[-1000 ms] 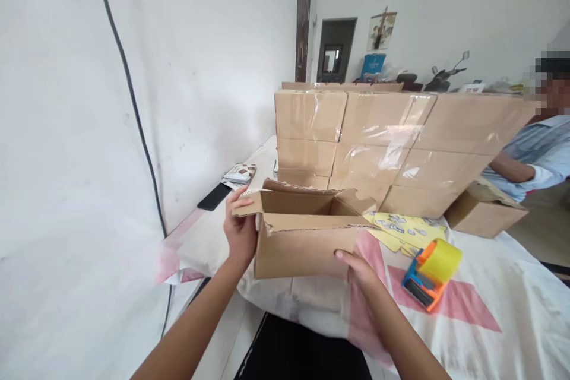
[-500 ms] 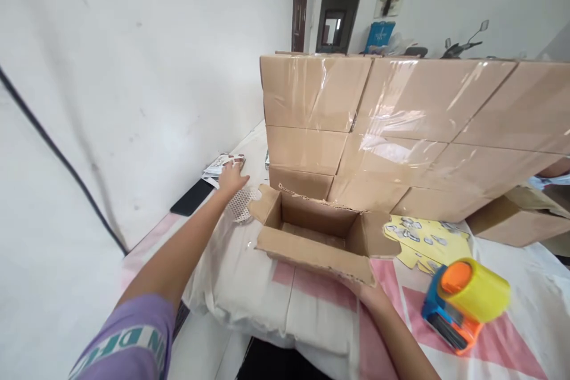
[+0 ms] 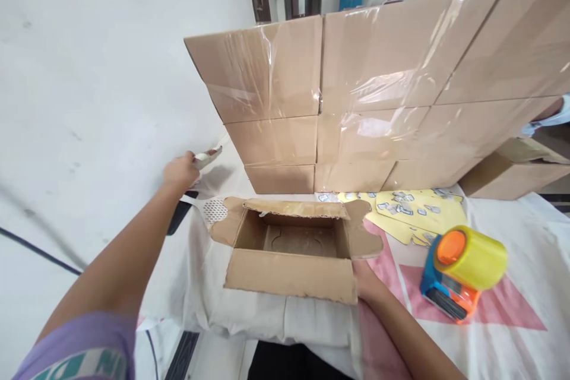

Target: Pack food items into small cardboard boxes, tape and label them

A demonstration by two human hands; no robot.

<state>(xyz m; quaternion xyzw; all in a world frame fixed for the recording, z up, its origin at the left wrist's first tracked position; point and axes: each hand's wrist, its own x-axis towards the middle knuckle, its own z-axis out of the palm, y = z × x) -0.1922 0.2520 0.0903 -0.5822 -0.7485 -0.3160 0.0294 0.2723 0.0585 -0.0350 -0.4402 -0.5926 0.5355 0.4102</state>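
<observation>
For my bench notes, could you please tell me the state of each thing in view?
Near box: open on top, flaps apart, no contents visible.
Packet: held in the left hand.
Stacked boxes: standing, clear tape across them.
Tape dispenser: loaded with a yellow roll.
Yellow sheets: flat, overlapping.
Dark flat object: partly hidden; otherwise unclear.

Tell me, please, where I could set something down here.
Bare cloth lies right of the tape dispenser, in front of the far-right carton; a narrow strip, between the held packet and stacked cartons. Yellow sheets and the middle box crowd the stack's foot.
</observation>
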